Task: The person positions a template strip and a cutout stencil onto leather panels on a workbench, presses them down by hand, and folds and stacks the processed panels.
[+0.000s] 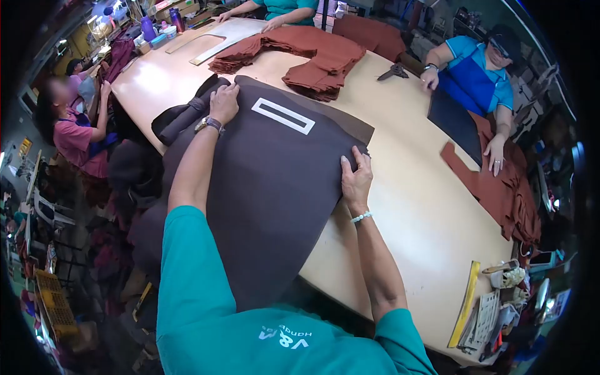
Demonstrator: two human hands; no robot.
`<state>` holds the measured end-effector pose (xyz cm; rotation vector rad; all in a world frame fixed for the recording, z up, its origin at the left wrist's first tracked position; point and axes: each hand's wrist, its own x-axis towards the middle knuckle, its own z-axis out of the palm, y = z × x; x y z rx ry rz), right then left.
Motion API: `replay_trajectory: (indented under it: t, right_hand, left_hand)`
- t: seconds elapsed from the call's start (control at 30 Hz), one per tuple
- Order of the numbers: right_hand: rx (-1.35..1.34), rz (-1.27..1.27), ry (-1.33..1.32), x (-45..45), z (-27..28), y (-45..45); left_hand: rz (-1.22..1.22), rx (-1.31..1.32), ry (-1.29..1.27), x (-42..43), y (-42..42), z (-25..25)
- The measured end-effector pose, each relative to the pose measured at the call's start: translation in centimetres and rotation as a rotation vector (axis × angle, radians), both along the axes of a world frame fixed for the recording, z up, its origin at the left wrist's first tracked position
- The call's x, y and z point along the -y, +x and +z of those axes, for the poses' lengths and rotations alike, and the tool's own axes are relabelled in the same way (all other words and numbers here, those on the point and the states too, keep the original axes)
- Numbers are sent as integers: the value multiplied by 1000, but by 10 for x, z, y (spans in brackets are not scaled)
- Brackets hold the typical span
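A large dark grey-brown fabric piece (269, 181) lies over the table and hangs down its near edge. My left hand (224, 103), with a watch at the wrist, is at the fabric's upper left, beside a bunched fold (187, 119); its fingers are closed on the material. At the right edge of the fabric my right hand (356, 175) has its thumb and fingertips raised and apart, touching the edge. Between the hands, on the upper part of the fabric, lies a white rectangular frame (283, 115). More brown fabric (353, 128) shows beneath the far right edge.
Rust-brown fabric stacks (319, 53) lie across the pale table (412, 212). At the right, a co-worker (478, 75) handles dark and rust fabric. Another stands at the far side, and others are at left. A yellow-edged ruler (464, 304) lies at the lower right.
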<state>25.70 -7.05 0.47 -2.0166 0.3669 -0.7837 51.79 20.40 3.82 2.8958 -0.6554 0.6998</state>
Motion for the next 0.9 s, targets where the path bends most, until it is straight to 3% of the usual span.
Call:
replay_trajectory:
  t: [0.23,0.37,0.47,0.53,0.67,0.8,0.83,0.9]
  right_hand:
    - [-19,-9,-24,3,-12,2]
    - [-18,-5,-48,3,-13,2]
    - [-7,52,-33,5,-11,0]
    - [3,113,3,10,-14,-1]
    - [57,311,378,20,-10,-23]
    - [-242,439,179,22,-2,-41]
    - [-191,445,-97,19,4,-41]
    - [-122,302,-298,6,-9,-30]
  left_hand:
    - [85,-113,12,20,9,-12]
    - [309,-169,198,42,0,7]
    - [169,9,62,71,-12,0]
    - [43,-61,-10,101,-43,0]
    - [-85,-173,36,129,-68,-32]
    - [-82,-246,61,131,-82,-27]
    - [-92,-241,56,130,-81,-28]
    - [-125,-231,51,127,-77,-31]
